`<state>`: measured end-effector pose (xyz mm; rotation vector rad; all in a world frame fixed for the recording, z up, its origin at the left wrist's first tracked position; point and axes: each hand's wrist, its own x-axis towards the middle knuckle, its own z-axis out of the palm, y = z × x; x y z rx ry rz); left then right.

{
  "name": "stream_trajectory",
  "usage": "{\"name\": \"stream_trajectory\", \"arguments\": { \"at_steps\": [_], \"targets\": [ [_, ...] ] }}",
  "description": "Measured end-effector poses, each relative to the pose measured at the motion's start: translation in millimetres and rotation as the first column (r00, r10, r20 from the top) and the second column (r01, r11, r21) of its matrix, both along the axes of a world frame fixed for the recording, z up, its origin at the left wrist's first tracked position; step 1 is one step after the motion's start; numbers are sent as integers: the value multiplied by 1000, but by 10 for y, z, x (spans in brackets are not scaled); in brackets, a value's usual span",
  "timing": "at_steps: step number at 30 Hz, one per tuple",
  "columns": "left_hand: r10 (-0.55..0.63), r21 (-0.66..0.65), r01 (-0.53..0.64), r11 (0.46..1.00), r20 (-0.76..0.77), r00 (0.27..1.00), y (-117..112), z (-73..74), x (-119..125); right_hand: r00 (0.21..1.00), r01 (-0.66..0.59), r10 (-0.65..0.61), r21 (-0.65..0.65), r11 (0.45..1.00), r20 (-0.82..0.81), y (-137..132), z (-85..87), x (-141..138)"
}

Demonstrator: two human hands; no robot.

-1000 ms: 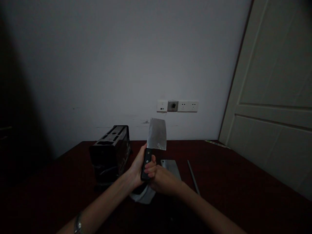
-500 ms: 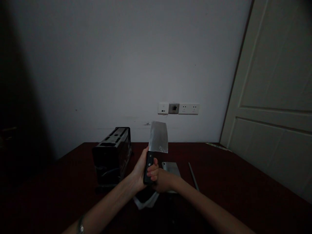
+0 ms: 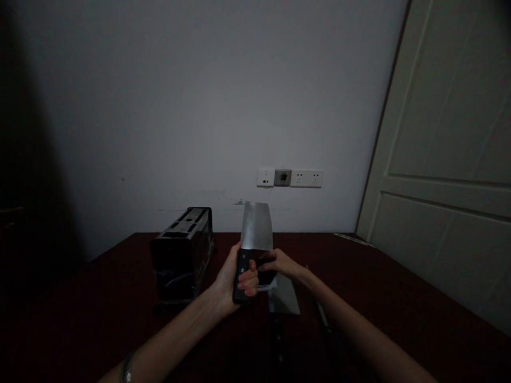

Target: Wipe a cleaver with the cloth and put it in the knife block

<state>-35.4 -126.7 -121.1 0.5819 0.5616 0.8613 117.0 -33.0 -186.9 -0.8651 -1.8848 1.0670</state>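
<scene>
My left hand (image 3: 235,276) is wrapped round the black riveted handle of a cleaver (image 3: 256,226), whose wide blade points up. Just right of that handle, my right hand (image 3: 284,264) has its fingers bent on a dark piece with a pale edge (image 3: 266,277), perhaps a cloth or a wrapper; the dim light hides its kind. This piece is close behind the left fingers and below the blade. A second cleaver (image 3: 284,298) lies on the table under my right wrist, its black handle toward me. Beside it lies a thin rod (image 3: 321,314), partly behind my right forearm.
A black slotted knife block (image 3: 181,255) stands on the left of the dark red table (image 3: 120,287). Behind the table is a pale wall with sockets (image 3: 289,177). A flat strip (image 3: 353,239) lies at the back right edge, near a white door (image 3: 447,213).
My right hand has moved up and away from me with the dark, pale-edged piece, uncovering more of the lying cleaver. The left hand still holds its cleaver, almost in place.
</scene>
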Motion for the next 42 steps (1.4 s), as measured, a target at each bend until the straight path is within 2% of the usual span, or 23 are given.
{"name": "stream_trajectory", "arguments": {
  "at_steps": [3, 7, 10, 12, 15, 20, 22, 25, 27, 29, 32, 35, 38, 40, 42],
  "targets": [
    [-27, 3, 27, 1000, 18, 999, -33, -64, -33, 980, 138, -145, -59, 989, -138, 180, 99, 218],
    [-43, -21, 43, 999, 28, 999, -70, -163, -79, 893, 345, -351, -73, 936, -283, 456, 282, 444],
    [-59, -34, 60, 998, 35, 998, -89, -227, -82, 842, 451, -427, -4, 892, -331, 616, 470, 517],
    [-63, -50, 65, 997, 32, 997, -101, -267, -66, 841, 480, -430, 88, 873, -328, 654, 588, 491],
    [-68, -71, 70, 995, 31, 997, -126, -323, -27, 895, 425, -357, 269, 864, -269, 592, 690, 356],
    [-110, -77, 114, 991, 51, 993, -163, -375, 9, 970, 240, -222, 473, 848, -94, 400, 658, 168],
    [-113, -81, 117, 990, 51, 992, -169, -381, 11, 973, 198, -229, 556, 807, -14, 371, 640, 174],
    [-114, -65, 116, 991, 43, 993, -166, -387, 15, 947, 131, -296, 696, 707, 122, 362, 648, 223],
    [-109, -57, 112, 992, 39, 993, -163, -391, 19, 934, 100, -318, 737, 669, 162, 352, 667, 244],
    [-101, -60, 104, 993, 40, 994, -164, -393, 22, 939, 102, -309, 738, 667, 150, 341, 686, 247],
    [-88, -68, 90, 994, 41, 995, -171, -388, 21, 937, 239, -348, 681, 692, 25, 378, 731, 257],
    [-76, -76, 79, 994, 37, 996, -169, -384, 18, 870, 443, -482, 587, 678, -100, 519, 825, 320],
    [-66, -89, 70, 994, 38, 997, -157, -384, 18, 791, 577, -594, 505, 642, -149, 682, 947, 393],
    [-55, -94, 59, 994, 38, 998, -151, -383, 19, 778, 594, -612, 490, 638, -146, 728, 999, 389],
    [-48, -91, 51, 995, 44, 998, -149, -378, 16, 809, 544, -576, 518, 660, -116, 703, 1001, 323]
  ]
}}
